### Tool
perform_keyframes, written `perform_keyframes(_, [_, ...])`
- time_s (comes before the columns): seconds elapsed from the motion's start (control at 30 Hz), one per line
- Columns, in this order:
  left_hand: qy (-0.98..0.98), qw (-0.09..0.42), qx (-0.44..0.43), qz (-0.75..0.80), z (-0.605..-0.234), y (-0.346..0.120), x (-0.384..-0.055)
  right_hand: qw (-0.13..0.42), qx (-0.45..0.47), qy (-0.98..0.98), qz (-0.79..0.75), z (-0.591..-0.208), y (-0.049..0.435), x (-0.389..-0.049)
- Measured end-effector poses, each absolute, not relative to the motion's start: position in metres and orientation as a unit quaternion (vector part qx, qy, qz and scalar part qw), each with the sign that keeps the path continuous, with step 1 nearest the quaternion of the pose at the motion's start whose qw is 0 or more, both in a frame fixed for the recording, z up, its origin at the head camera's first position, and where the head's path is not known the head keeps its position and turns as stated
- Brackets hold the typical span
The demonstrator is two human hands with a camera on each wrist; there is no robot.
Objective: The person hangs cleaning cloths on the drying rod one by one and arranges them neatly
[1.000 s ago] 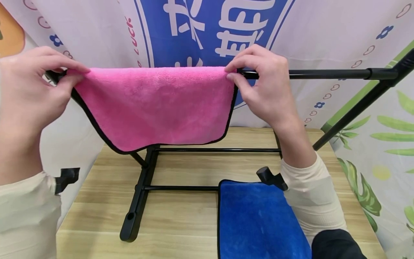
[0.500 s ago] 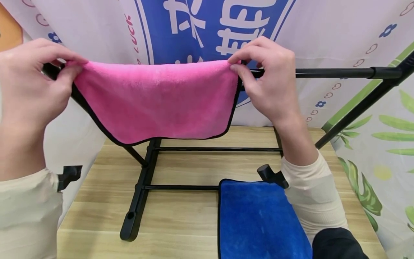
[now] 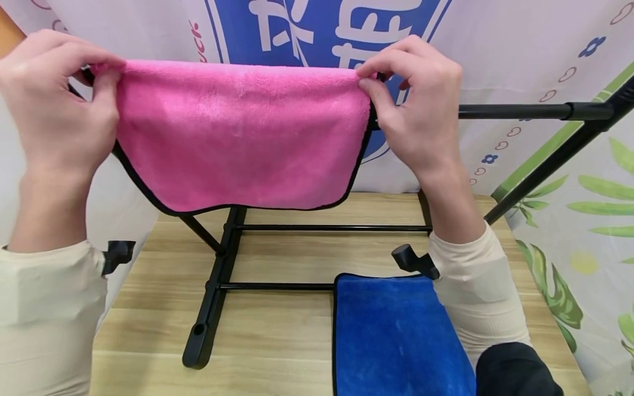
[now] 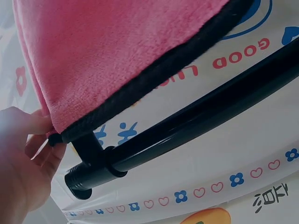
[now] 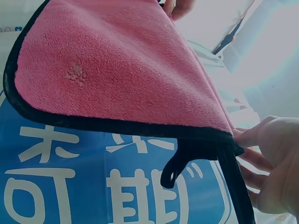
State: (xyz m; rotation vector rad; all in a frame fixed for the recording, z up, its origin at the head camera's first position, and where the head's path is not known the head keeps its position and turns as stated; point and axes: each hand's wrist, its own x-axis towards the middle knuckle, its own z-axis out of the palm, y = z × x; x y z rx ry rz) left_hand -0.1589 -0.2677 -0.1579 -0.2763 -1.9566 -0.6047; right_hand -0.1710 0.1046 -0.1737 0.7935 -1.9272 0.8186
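Note:
A pink plush towel (image 3: 242,132) with black edging hangs doubled over between my hands. My left hand (image 3: 64,104) pinches its upper left corner, and my right hand (image 3: 421,104) pinches the upper right one. The towel's top fold is higher than the black rack's top bar (image 3: 515,111). In the left wrist view, that bar (image 4: 205,109) shows bare, apart from the towel's edge there. A black loop (image 5: 170,175) dangles beneath the towel's edge in the right wrist view. The towel hides the bar's left stretch from the head view.
A blue towel (image 3: 396,335) with black edging lies flat on the wooden table (image 3: 277,341) at front right. The rack's foot (image 3: 210,313) and thin lower rods (image 3: 297,228) stand on the tabletop. Behind hangs a printed curtain (image 3: 495,49).
Both hands have risen, the left one most in the last half second, lifting the pink towel's fold from bar height to above it. The blue towel and rack stay put.

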Motion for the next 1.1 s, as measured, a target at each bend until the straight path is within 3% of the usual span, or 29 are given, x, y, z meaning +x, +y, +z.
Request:
perform_keyframes(0.17, [-0.820, 0.502, -0.120, -0.246, -0.158, -0.268, -0.160, 0.432, 0.300, -0.780, 0.338, -0.174, 0.102, -0.173])
perform_keyframes(0.4, [-0.873, 0.434, -0.121, -0.188, -0.163, -0.271, -0.155, 0.395, 0.266, -0.811, 0.340, -0.174, 0.101, -0.172])
perform_keyframes(0.67, [-0.879, 0.428, -0.128, -0.167, -0.166, -0.273, -0.146, 0.437, 0.315, -0.780, 0.318, -0.181, 0.106, -0.170])
perform_keyframes(0.83, [-0.865, 0.443, -0.143, -0.185, -0.171, -0.275, -0.139, 0.460, 0.315, -0.743, 0.370, -0.189, 0.103, -0.164])
perform_keyframes(1.1, [-0.816, 0.512, -0.111, -0.245, -0.186, -0.268, -0.133, 0.552, 0.307, -0.648, 0.427, -0.210, 0.097, -0.159])
